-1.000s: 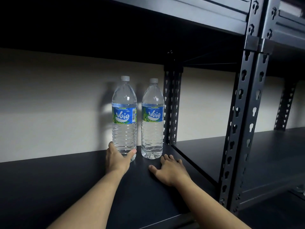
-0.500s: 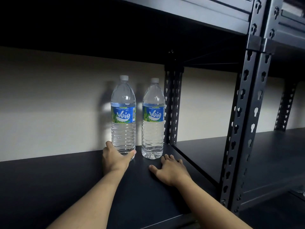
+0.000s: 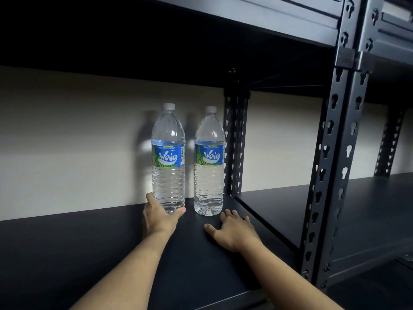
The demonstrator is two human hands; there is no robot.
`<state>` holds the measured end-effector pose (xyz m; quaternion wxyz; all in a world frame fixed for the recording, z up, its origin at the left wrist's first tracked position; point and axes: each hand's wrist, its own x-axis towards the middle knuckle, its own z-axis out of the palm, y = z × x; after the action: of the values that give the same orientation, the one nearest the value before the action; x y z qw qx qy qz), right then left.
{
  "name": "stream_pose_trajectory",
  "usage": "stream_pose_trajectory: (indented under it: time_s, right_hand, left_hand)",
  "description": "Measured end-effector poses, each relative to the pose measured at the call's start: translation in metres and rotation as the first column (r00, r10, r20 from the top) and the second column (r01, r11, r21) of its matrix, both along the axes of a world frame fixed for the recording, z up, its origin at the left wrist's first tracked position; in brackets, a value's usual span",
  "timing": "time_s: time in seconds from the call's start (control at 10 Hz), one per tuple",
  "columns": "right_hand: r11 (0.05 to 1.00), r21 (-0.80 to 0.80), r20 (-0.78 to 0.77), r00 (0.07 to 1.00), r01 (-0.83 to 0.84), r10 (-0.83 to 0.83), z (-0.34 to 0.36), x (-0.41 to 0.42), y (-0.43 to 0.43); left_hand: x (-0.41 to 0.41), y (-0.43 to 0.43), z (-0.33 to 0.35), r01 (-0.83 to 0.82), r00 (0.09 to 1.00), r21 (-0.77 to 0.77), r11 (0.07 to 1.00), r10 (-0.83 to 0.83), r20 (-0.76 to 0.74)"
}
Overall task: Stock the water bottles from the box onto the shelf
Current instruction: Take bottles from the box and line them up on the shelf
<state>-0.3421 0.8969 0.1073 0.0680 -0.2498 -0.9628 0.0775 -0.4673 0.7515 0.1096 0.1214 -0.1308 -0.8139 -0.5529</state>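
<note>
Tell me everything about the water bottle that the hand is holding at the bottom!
The left bottle is tall, clear, ribbed plastic, holding water, with a pale cap and a blue-green label reading Waig, barcode at its edge. It stands upright on the dark shelf by the cream wall, apart from the second bottle on its right. The left hand grips its base.

1. The left hand (image 3: 159, 218), gripping the left bottle (image 3: 168, 175) at its base, sits slightly lower and further right in the frame than half a second ago.
2. The bottle follows it, and its barcode (image 3: 182, 155) shows wider.
3. The gap to the right bottle (image 3: 209, 175) is slightly wider than a second ago.
</note>
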Motion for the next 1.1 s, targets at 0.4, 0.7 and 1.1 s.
stream_pose_trajectory:
  time_s: [0.4, 0.7, 1.1]
  right_hand:
    - [1.000, 0.009, 0.010, 1.000, 0.005, -0.006, 0.0018, 0.0005, -0.0020]
    - [1.000, 0.002, 0.010, 1.000, 0.006, -0.006, 0.0023, 0.0008, -0.0022]
    - [1.000, 0.006, 0.011, 1.000, 0.004, -0.004, 0.0041, 0.0022, -0.0034]
  left_hand:
    - [0.0028, -0.0010, 0.0022, -0.005, 1.000, -0.015, 1.000, 0.006, 0.031]
    - [0.0048, -0.0007, 0.0054, -0.010, 0.999, 0.001, 1.000, 0.010, 0.047]
    - [0.0081, -0.0034, 0.0081, -0.007, 0.998, 0.027, 1.000, 0.006, 0.055]
